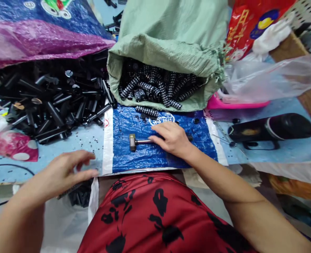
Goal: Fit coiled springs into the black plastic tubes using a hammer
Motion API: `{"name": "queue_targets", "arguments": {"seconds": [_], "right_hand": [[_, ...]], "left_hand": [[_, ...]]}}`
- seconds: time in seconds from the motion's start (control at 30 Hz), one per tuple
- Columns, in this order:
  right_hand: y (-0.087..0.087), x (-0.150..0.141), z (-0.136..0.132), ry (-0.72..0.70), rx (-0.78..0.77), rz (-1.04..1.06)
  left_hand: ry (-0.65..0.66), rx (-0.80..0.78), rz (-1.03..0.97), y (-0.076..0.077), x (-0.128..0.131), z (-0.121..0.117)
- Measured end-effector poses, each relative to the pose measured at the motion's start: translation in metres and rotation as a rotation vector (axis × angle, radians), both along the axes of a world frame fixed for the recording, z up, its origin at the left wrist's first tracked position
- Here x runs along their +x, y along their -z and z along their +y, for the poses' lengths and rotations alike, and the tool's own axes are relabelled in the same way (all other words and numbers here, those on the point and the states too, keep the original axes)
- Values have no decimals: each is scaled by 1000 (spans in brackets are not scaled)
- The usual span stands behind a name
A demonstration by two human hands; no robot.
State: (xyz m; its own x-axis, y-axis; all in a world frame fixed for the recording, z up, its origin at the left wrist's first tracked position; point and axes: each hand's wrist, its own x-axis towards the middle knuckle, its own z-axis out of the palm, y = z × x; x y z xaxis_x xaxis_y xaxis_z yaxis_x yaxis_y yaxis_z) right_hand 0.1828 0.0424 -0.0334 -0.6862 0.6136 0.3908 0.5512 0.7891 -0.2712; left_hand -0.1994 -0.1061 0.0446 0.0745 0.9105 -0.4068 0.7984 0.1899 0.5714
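Observation:
A small hammer point(132, 142) with a brassy, dark-ended head lies on the blue woven plastic sheet point(134, 160). My right hand point(171, 137) is over its handle, fingers curled around it, and the grip is partly hidden under the palm. At the table's front edge, my left hand point(73, 167) hovers with thumb and fingers apart and nothing between them. One black grip sleeve with white markings point(146, 111) lies just past the hammer. Many similar sleeves point(158, 86) fill the mouth of the green woven sack point(113, 77) behind.
A heap of black tubes point(52, 105) spreads at left under a blue and purple bag point(50, 38). Right of the sheet are a black tumbler point(276, 130), a pink tray point(239, 104) and a clear plastic bag point(271, 79). Small black rings point(89, 138) dot the table.

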Motion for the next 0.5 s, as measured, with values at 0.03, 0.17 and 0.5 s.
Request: {"name": "queue_targets", "arguments": {"seconds": [0.03, 0.17, 0.5], "right_hand": [[-2, -8, 11, 25, 26, 10], [-7, -37, 47, 137, 107, -124], [-9, -29, 55, 119, -88, 11]], "left_hand": [[-32, 109, -17, 0, 14, 13], [-204, 559, 374, 15, 56, 88], [-6, 440, 797, 18, 49, 139]]}}
